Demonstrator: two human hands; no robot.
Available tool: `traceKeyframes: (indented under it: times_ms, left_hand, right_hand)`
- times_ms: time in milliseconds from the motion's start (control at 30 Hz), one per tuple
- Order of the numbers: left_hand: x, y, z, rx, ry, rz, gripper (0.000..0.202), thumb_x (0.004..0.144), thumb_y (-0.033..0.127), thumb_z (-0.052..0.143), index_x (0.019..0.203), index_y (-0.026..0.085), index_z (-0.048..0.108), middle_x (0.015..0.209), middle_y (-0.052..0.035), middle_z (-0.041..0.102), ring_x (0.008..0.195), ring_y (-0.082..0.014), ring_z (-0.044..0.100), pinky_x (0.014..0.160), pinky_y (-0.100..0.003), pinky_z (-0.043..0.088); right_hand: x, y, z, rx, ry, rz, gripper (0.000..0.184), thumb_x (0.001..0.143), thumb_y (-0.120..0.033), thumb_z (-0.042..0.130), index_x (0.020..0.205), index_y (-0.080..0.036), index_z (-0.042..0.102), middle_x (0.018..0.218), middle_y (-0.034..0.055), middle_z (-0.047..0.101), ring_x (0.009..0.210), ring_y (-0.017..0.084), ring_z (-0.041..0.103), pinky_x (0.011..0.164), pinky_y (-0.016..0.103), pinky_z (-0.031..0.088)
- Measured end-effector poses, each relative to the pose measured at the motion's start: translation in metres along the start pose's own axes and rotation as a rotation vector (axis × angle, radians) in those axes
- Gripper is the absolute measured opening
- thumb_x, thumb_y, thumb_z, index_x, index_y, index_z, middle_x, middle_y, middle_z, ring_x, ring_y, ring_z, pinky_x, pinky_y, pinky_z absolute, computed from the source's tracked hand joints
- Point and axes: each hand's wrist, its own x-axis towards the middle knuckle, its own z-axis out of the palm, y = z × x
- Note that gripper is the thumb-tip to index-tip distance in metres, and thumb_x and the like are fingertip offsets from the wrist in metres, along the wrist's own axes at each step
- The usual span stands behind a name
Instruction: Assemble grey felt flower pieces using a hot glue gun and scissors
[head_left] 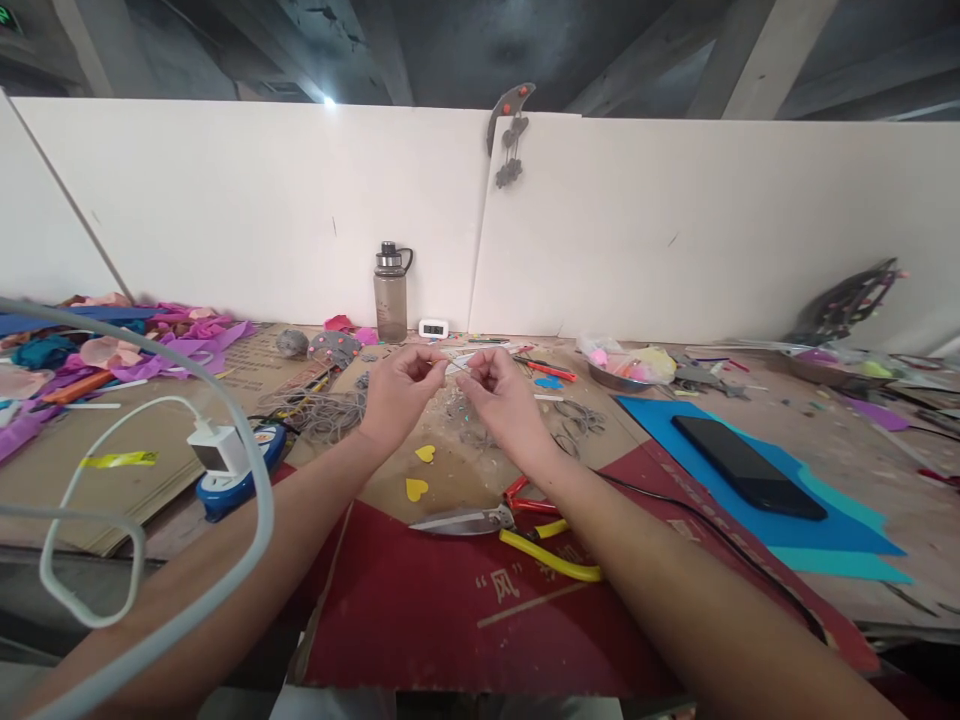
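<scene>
Both my hands are raised over the middle of the workbench, close together. My left hand (401, 390) has its fingers pinched, and my right hand (501, 396) is curled the same way. A thin pale strip or wire (455, 366) runs between the two pinches; I cannot make out what it is. Below my hands lie two yellow paper hearts (417, 488) on brown cardboard (450, 470). Scissors with yellow handles (495, 525) and red-handled pliers (525, 497) rest on the red mat (450, 610) near my right forearm.
A black phone (748, 466) lies on blue sheets at right. A water bottle (391, 291) stands by the white back panel. A metal bowl of coloured bits (626, 368) sits behind. Purple and pink scraps (150, 345) pile up left. A white charger and cable (214, 450) hang near left.
</scene>
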Motion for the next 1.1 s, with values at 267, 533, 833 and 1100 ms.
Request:
traceKeyframes:
  times_ms: [267,533,833,1100]
  left_hand:
    - [-0.002,0.004,0.008,-0.29,-0.064,-0.218,0.028,0.066,0.037,0.078,0.076,0.014,0.067,0.068,-0.0032,0.069,0.065,-0.017,0.069,0.072,-0.034,0.058]
    - [-0.003,0.003,0.01,-0.327,-0.093,-0.239,0.03,0.064,0.038,0.08,0.079,0.014,0.071,0.072,-0.0038,0.071,0.068,-0.0172,0.07,0.075,-0.035,0.059]
    - [-0.004,0.0,0.008,-0.28,-0.176,-0.232,0.029,0.064,0.039,0.08,0.079,0.015,0.072,0.072,-0.0032,0.071,0.067,-0.0162,0.069,0.075,-0.033,0.059]
    - [-0.004,0.003,0.009,-0.277,-0.14,-0.266,0.025,0.068,0.036,0.076,0.073,0.014,0.066,0.066,-0.0019,0.069,0.061,-0.0145,0.067,0.069,-0.03,0.058]
  right_hand:
    - [-0.002,-0.002,-0.008,-0.179,0.096,-0.085,0.012,0.081,-0.03,0.055,0.075,-0.02,0.057,0.067,-0.0019,0.051,0.063,0.013,0.041,0.06,0.027,0.034]
    - [-0.003,-0.005,-0.011,-0.264,0.112,-0.15,0.02,0.084,-0.033,0.053,0.07,-0.02,0.059,0.069,0.0005,0.056,0.066,0.015,0.047,0.065,0.028,0.036]
    - [-0.004,-0.005,-0.012,-0.288,0.111,-0.139,0.02,0.084,-0.031,0.052,0.071,-0.02,0.06,0.069,0.001,0.058,0.067,0.015,0.049,0.067,0.029,0.038]
    - [-0.008,-0.007,-0.011,-0.31,0.095,-0.163,0.022,0.084,-0.031,0.054,0.065,-0.019,0.057,0.065,-0.0006,0.054,0.065,0.014,0.046,0.066,0.027,0.036]
